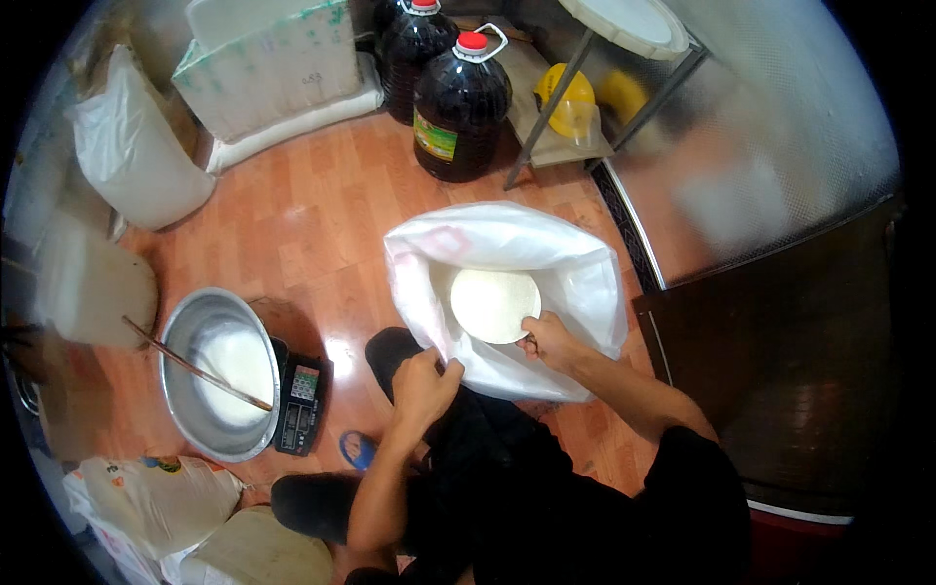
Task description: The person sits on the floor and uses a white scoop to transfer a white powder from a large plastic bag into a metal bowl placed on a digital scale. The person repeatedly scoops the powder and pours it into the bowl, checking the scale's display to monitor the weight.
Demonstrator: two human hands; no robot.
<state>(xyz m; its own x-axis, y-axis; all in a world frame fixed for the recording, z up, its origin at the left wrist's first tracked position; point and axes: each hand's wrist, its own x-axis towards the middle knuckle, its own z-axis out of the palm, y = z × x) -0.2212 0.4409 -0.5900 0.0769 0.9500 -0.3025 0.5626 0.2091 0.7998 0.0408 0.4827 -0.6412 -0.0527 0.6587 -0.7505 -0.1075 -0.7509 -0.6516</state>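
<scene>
A large white woven plastic sack point(504, 238) stands open-mouthed on the floor before me. My left hand point(425, 387) pinches its near left rim. Inside the mouth, my right hand point(545, 342) grips the edge of a round container point(496, 306) that looks filled with pale granules or powder; its sides are hidden. To the left, a wide metal basin point(172, 365) with white powder or grain at its bottom rests on a black digital scale point(298, 409). A thin wooden stick point(197, 369) leans across the basin.
Big dark-liquid bottles with red caps point(463, 110) stand beyond the sack, beside a metal-legged stool point(629, 29). A white foam box point(270, 80), a white sack point(139, 161) and a plastic tub point(99, 281) are at upper left. More sacks point(157, 504) lie lower left; a dark panel point(775, 351) is right.
</scene>
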